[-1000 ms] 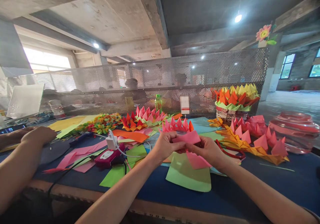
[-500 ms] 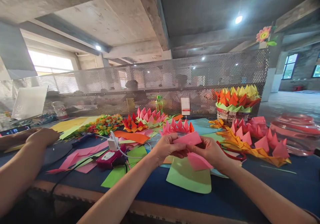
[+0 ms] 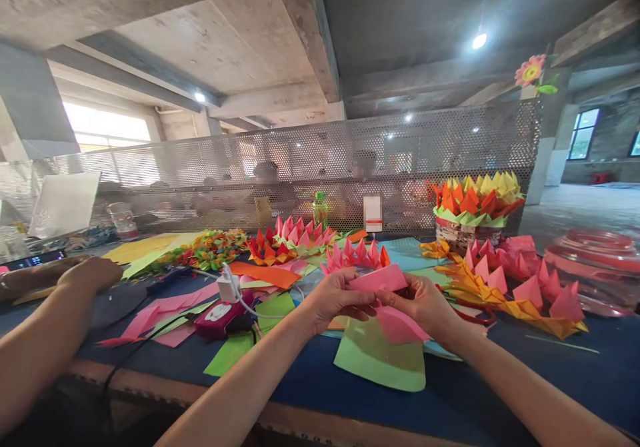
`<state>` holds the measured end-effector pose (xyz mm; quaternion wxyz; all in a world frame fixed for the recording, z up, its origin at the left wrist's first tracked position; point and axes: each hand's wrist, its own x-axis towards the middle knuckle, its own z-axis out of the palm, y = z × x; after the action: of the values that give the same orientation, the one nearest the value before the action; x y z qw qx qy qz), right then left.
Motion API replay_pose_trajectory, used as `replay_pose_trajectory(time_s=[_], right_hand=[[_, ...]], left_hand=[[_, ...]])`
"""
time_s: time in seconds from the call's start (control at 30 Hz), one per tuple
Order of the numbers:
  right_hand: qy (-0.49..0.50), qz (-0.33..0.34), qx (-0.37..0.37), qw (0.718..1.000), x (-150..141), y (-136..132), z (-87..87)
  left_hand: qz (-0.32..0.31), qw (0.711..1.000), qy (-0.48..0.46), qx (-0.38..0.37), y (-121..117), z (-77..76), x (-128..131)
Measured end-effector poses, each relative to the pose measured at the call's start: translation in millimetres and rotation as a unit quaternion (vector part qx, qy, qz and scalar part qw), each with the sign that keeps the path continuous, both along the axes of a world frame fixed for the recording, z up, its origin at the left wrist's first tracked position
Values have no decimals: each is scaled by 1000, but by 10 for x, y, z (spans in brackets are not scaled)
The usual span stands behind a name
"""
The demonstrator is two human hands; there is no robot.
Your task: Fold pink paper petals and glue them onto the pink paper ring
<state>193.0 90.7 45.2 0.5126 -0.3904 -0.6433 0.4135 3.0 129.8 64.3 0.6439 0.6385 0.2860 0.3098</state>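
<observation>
A small piece of pink paper [image 3: 379, 278] is pinched between my two hands, its upper part showing as a narrow band. My left hand [image 3: 336, 300] grips its left end, thumb on the near side. On the right end, the thumb and fingers of my right hand [image 3: 423, 304] are closed. Just beneath lie another pink sheet [image 3: 400, 325] and a light green sheet [image 3: 380, 360]. Behind my hands stands a row of pointed pink folded pieces [image 3: 354, 254]. Red-handled scissors [image 3: 475, 310] lie partly hidden beside my right wrist.
A purple power adapter [image 3: 223, 318] with a white charger [image 3: 229, 286] and cables lies left. At right are orange and pink folded chains [image 3: 500, 297], a clear jar [image 3: 590, 270] and a folded-paper basket [image 3: 467, 234]. Another person's hands [image 3: 85, 275] work at far left. A perforated screen [image 3: 210, 167] stands behind.
The view has shifted slightly, so things sit a little farther right and lower. Both my hands keep hold of the pink paper, its visible band a bit narrower and flatter.
</observation>
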Motion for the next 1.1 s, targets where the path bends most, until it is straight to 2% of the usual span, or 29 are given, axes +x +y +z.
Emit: replay_pose_trajectory(time_s=[0.3, 0.73, 1.1], right_hand=[[-15, -3, 12, 1000, 12, 44, -41], [0, 16, 34, 999, -32, 6, 47], [-24, 12, 30, 999, 21, 13, 1]], left_hand=[[14, 1000, -3, 15, 26, -28, 0], [34, 998, -22, 47, 30, -65, 17], [30, 999, -9, 5, 15, -95, 54]])
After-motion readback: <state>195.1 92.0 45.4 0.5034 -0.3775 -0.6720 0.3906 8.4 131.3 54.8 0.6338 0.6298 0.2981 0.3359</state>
